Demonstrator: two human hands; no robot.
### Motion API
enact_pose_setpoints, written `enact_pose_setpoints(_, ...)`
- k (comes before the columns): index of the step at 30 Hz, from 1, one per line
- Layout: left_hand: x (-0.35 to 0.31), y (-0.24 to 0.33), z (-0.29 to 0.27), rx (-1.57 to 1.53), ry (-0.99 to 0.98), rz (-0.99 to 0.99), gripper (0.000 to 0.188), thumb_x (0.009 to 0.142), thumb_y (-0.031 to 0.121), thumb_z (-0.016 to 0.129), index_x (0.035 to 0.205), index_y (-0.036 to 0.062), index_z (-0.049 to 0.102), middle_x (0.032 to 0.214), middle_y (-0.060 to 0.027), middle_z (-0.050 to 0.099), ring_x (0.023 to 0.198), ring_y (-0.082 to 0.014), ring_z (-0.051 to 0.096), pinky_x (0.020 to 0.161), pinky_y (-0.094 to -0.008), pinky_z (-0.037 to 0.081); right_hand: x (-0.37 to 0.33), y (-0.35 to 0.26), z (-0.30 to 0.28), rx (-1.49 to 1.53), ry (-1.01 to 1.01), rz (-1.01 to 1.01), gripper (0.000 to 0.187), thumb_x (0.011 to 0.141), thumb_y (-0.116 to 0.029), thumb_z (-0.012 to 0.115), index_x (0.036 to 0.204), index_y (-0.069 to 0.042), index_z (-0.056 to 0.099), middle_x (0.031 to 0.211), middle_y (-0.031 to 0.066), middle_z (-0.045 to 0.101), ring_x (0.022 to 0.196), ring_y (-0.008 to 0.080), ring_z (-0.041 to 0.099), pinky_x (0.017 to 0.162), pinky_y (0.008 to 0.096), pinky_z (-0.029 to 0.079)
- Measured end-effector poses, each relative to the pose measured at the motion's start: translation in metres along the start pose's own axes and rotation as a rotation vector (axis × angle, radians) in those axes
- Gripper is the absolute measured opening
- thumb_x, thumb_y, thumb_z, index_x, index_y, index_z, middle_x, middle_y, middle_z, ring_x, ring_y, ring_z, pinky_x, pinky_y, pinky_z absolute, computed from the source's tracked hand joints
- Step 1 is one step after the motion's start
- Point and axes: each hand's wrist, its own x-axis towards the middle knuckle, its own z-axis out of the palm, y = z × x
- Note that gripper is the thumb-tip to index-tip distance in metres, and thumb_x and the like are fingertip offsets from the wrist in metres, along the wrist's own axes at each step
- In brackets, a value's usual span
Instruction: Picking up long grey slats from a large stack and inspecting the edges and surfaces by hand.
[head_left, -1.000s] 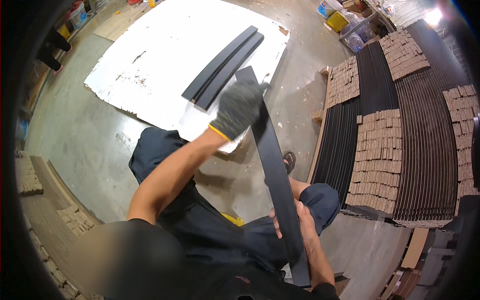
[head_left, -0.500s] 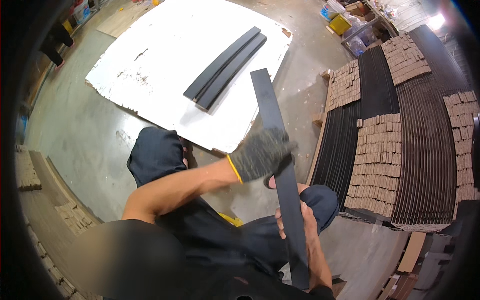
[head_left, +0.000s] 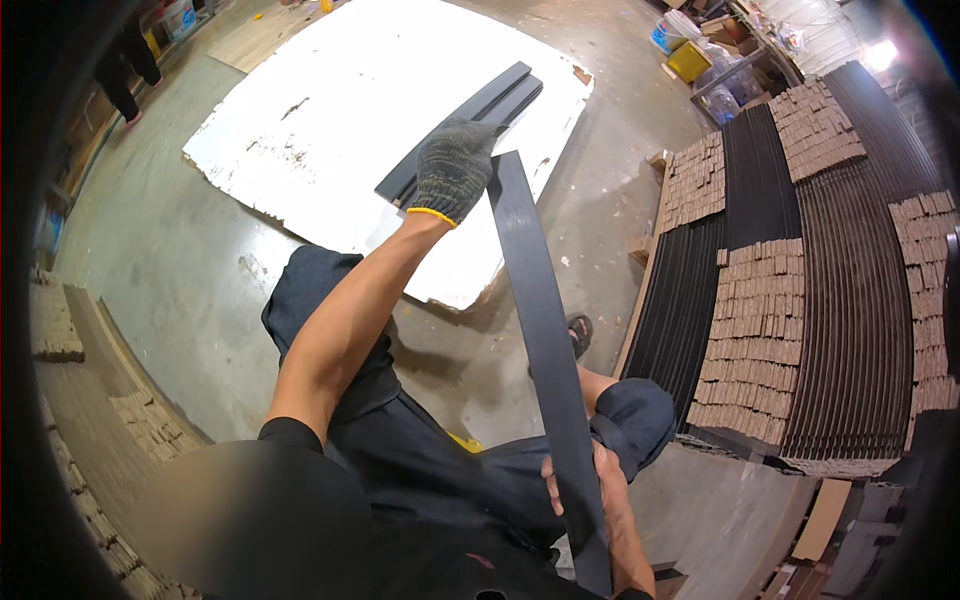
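The long dark strip slanted before the person, its far end overlapping the white board near that board's right edge, with the bare right hand curled around its lower part. The gloved left hand was beside the far end, in front of more dark strips; how open it was, I couldn't tell. Stacked strips stood rightward.
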Motion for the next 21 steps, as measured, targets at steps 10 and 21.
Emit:
enact_pose_setpoints(10,-0.013,0.015,-0.014,0.070,0.078,0.174,0.013,0.093,0.014,0.065,0.098,0.0094,0.076,0.085,-0.0143,0.069,0.079,-0.0322,0.070,0.072,-0.0438,0.057,0.001,0.004,-0.007,0.020,-0.113,-0.067,0.064,0.110,-0.049,0.038,0.134,0.010,0.046,0.105,0.0291,0.063,0.069,0.0286,0.065,0.053,0.0363,0.059)
enact_pose_setpoints(21,-0.026,0.019,-0.011,0.139,0.030,0.234,0.013,0.090,0.009,0.061,0.090,0.0084,0.074,0.079,-0.0168,0.065,0.073,-0.0334,0.066,0.067,-0.0447,0.056,0.007,0.002,0.000,-0.010,-0.003,-0.062,0.073,0.106,-0.057,0.043,0.127,0.013,0.051,0.104,0.0233,0.066,0.063,0.0264,0.065,0.052,0.0354,0.055)
